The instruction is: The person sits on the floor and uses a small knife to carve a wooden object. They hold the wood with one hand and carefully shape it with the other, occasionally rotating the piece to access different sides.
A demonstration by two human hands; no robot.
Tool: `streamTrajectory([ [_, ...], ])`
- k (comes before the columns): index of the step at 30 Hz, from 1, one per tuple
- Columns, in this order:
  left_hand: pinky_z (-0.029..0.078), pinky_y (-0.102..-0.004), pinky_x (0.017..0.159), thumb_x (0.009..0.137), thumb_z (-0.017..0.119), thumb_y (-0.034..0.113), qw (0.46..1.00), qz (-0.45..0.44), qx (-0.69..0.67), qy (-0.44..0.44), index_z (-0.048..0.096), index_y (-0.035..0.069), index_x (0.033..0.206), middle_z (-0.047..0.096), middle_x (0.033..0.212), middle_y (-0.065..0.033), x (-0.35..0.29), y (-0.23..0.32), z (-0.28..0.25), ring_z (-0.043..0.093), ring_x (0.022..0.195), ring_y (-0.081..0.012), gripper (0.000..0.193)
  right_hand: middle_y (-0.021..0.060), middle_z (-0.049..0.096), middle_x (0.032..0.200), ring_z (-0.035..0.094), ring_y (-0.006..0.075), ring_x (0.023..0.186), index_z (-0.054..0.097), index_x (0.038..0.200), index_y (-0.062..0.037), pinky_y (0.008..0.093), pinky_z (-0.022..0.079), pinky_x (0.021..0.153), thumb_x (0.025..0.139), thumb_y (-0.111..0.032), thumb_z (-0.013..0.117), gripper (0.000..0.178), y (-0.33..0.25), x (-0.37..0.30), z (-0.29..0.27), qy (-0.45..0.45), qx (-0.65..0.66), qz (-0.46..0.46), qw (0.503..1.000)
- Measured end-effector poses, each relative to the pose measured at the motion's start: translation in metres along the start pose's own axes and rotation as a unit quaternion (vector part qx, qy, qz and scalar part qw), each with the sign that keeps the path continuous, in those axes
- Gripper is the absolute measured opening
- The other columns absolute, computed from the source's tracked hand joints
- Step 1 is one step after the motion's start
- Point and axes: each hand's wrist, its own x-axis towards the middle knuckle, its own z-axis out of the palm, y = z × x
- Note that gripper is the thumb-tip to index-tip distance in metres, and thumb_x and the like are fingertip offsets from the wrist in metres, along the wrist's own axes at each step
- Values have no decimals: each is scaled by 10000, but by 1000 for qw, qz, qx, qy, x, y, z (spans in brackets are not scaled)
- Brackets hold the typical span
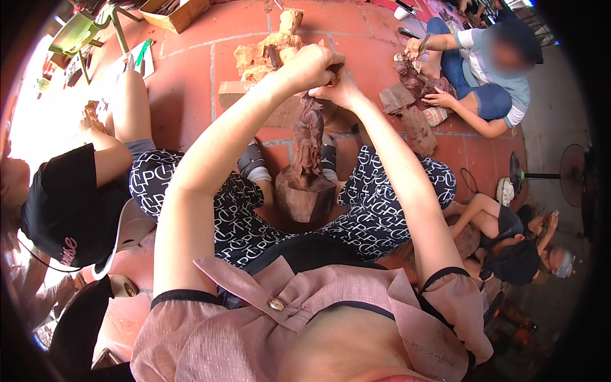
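Red tiles [350,22] spread behind; upper centre, left hand [312,67] clenched, right hand [342,91] at the carving's [308,140] tip, grip unclear.

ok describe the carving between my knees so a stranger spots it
On the red tiled floor, find your black-and-white patterned trousers. Between the knees stands a slim, reddish-brown carving on a chunky base. It's far darker than the pale carving beyond; the other dark carving is with the co-worker at right.
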Motion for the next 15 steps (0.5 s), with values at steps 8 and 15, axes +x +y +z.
streamTrajectory([
  [8,467,-359,653,610,668,70,998,-41,14,-34,601,89,779,607,680,-70,-2,6,0,615,705,-248,183,129,583,1089,547,204,1038,495,1104,22,332,467,857,598,-101,798,603,-21,-7,-7,-48,10,86,995],
  [15,481,-360,673,640,653,62,997,-69,-21,-30,614,62,806,625,728,-103,5,12,-6,620,719,-270,171,133,643,966,620,191,897,517,1022,44,318,505,773,613,-158,788,531,-25,-7,-11,-19,2,52,998],
])
